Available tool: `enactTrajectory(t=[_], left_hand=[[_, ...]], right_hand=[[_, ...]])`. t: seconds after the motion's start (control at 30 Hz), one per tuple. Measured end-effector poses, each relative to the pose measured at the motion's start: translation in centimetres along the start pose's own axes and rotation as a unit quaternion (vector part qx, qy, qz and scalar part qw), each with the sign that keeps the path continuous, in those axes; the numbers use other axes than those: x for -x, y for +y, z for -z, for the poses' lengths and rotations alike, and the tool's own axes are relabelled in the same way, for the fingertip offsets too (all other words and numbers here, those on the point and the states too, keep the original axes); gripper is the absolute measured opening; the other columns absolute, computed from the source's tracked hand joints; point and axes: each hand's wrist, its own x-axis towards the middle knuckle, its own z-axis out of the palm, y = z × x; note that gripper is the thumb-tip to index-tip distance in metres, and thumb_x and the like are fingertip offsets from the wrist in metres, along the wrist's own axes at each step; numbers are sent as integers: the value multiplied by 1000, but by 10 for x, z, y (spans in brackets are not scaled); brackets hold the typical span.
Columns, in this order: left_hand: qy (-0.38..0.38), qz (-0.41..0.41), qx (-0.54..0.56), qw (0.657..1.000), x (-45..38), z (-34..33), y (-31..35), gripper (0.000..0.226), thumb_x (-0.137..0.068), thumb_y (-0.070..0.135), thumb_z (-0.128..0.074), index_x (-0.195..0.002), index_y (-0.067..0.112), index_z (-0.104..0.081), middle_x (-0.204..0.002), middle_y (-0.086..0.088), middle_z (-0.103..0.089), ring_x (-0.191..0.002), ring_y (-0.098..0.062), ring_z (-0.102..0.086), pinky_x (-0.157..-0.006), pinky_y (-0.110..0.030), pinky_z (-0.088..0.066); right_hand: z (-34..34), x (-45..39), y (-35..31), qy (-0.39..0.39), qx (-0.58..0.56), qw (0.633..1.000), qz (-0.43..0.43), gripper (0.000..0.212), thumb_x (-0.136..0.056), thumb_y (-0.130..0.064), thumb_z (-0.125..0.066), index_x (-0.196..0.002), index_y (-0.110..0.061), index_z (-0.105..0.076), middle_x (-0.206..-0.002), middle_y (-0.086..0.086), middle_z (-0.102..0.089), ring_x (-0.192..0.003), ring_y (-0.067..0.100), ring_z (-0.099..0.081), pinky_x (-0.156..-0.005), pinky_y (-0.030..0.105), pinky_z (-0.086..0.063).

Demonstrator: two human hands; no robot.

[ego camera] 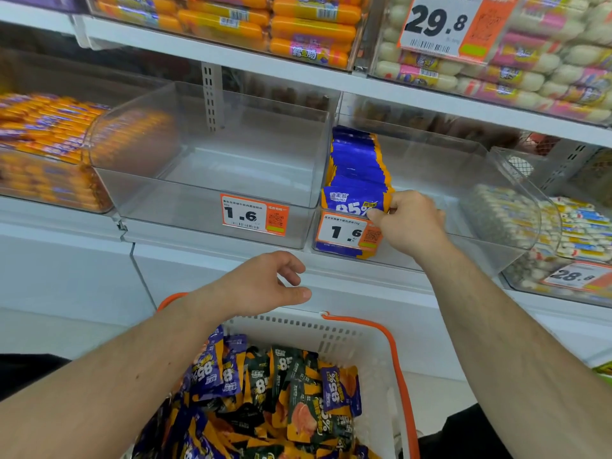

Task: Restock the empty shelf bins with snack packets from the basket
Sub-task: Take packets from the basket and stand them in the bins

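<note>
A row of blue snack packets [359, 173] stands in the clear bin [463, 193] at centre right; the right hand [409, 223] pinches the front one. The left hand [265, 286] hovers relaxed over the basket [364, 336] at the bottom, its arm covering some packets. The middle bin [212, 180] holds nothing.

A shop aisle with white metal shelving [231, 58] in tiers, evenly lit by bright overhead light. A slotted upright post [212, 94] runs behind the shelves. On the upper shelf, clear bins hold orange sausage sticks [298, 28] and pale pink-wrapped sausages [530, 71], beneath a large orange price tag [443, 24] reading 29.8. Below the lower shelf's front edge is a plain white cabinet panel [66, 276].
</note>
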Motion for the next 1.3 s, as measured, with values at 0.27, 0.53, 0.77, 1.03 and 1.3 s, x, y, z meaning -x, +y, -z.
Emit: enactTrajectory(t=[0.27,0.53,0.77,1.03,1.3], left_hand=[[-18,-1,-22,1000,-1,-2,1,40,-85,43,-71,-120,35,-53,-109,19,-60,-96,-3,-62,-76,-19,-50],[-36,1,-50,998,-1,-7,-5,42,-84,47,-69,-121,35,-52,-109,21,-59,-95,-2,-61,-80,-20,-50],[-59,8,-64,996,-2,-15,-13,44,-85,44,-70,-124,31,-54,-109,20,-58,-94,0,-59,-74,-16,-43],[-184,35,-235,954,3,-41,-33,54,-90,42,-65,-136,20,-47,-129,4,-56,-109,-15,-55,-93,-29,-45],[-250,0,-321,913,4,-62,-29,52,-93,44,-59,-136,17,-51,-130,1,-57,-114,-20,-56,-100,-36,-46]], right_hand=[[3,6,7,94,-117,988,-23,32,-85,-42,-68,-62,-22,-59,-64,-13,-60,-75,15,-57,-96,47,-45],[-4,9,14,116,-107,987,-29,28,-88,-34,-69,-68,-20,-54,-63,-11,-53,-70,13,-52,-95,49,-46],[-21,29,15,279,-59,958,32,27,-80,-32,-70,-101,-16,-63,-101,4,-61,-104,27,-54,-87,35,-30],[-116,105,23,-154,-39,954,256,6,-82,-14,-59,-80,-19,-57,-73,-9,-50,-73,18,-50,-66,29,-38],[-214,167,88,-554,269,771,164,29,-83,-8,-57,-110,-6,-68,-105,17,-68,-93,35,-65,-76,48,-60]])
